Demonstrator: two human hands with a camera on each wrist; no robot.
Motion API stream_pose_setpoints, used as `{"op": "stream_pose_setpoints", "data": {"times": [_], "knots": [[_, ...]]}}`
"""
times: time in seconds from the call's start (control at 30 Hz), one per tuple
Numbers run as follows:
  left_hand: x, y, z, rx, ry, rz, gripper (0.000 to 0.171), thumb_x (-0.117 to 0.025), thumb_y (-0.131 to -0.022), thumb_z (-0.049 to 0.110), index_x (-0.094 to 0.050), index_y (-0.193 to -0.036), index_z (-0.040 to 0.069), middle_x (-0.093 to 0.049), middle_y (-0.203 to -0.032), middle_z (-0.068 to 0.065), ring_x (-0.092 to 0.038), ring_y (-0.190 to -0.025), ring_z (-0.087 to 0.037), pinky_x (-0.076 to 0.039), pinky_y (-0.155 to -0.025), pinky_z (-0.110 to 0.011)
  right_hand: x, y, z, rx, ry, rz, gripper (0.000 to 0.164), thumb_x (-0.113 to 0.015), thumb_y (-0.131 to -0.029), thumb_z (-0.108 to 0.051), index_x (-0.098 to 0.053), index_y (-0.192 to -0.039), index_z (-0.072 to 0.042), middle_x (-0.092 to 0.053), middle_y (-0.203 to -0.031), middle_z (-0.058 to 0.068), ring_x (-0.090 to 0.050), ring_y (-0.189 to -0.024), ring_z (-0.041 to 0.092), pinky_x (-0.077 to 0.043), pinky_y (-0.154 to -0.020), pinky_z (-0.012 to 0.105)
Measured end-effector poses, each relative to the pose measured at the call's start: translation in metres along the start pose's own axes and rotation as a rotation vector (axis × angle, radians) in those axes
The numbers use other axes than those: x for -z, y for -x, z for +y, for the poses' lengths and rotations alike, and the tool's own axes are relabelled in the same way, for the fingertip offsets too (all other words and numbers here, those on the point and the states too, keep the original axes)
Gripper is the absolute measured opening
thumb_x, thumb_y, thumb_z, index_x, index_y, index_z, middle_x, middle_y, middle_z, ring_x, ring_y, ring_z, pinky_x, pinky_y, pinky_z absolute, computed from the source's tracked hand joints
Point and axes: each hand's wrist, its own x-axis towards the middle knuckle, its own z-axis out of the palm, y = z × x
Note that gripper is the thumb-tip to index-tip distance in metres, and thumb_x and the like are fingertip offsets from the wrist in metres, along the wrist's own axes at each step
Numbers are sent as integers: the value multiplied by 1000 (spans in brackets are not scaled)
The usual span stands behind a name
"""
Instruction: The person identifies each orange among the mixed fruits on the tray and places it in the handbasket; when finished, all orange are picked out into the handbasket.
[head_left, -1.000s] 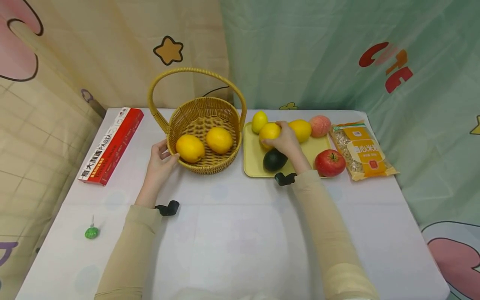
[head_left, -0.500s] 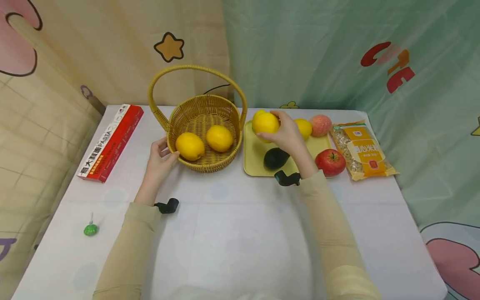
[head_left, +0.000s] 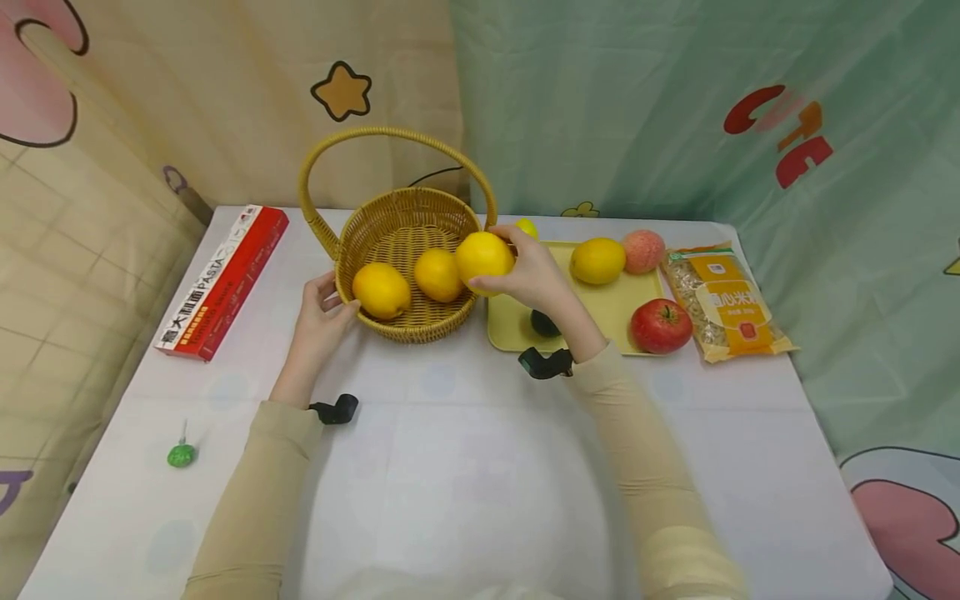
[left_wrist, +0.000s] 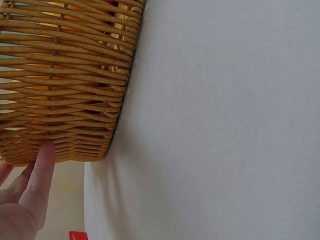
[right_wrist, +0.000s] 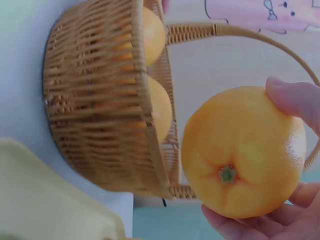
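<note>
A round orange (right_wrist: 240,150) with a green stem mark is gripped between the thumb and fingers of my right hand (head_left: 536,271). It is held up at the right rim of the wicker basket (head_left: 416,335), overlapping that rim in the head view. Inside the basket lie two yellow-orange fruits, one at the left (head_left: 381,291) and the other at the right (head_left: 438,275). My left hand (head_left: 318,321) touches the basket's outer left wall; in the left wrist view an extended finger (left_wrist: 41,175) rests against the weave.
Right of the basket, a yellow tray (head_left: 508,333) bears a lemon (head_left: 597,261), a partly hidden avocado (head_left: 543,323), a red apple (head_left: 661,326), a pink fruit (head_left: 642,251) and a yellow-green fruit (head_left: 527,227). Around stand a grain bag (head_left: 727,304), pasta box (head_left: 221,283) and green lollipop (head_left: 181,455).
My right hand has lifted the orange off the tray and carried it left to the basket's rim. My left hand has stayed at the basket.
</note>
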Motion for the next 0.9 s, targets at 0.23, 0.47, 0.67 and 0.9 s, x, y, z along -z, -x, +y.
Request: {"op": "stream_pose_setpoints", "data": {"times": [0.23,0.47,0.67,0.9], "knots": [[1,1,1,13,0,2,70,-55,-99,21,-15,-155,10,-27,-159,-16,-37,-141,-33,-44,-111,-46,-30,-6,-14,56,32,-46,89,-83,-76,-39,-39,-149,-13,-46,-148,8,-52,-124,25,-47,-106,42],[-1,1,2,22,6,-2,71,-56,-98,22,-15,-155,10,-27,-160,-16,-37,-140,-33,-44,-111,-46,-59,-20,-15,111,38,-107,87,-82,-75,-39,-41,-148,-15,-45,-150,5,-52,-124,23,-47,-106,40],[0,0,2,32,6,-3,71,-56,-98,22,-16,-155,10,-27,-160,-16,-37,-141,-32,-44,-111,-46,-75,-24,-13,121,84,-147,87,-82,-75,-39,-42,-148,-15,-44,-151,4,-48,-130,22,-44,-108,40],[-1,-1,2,20,4,0,71,-56,-98,21,-16,-155,9,-27,-159,-17,-38,-140,-33,-44,-111,-47,-83,-22,-13,169,125,-180,84,-83,-75,-36,-43,-147,-14,-46,-148,4,-48,-129,21,-44,-108,40]]}}
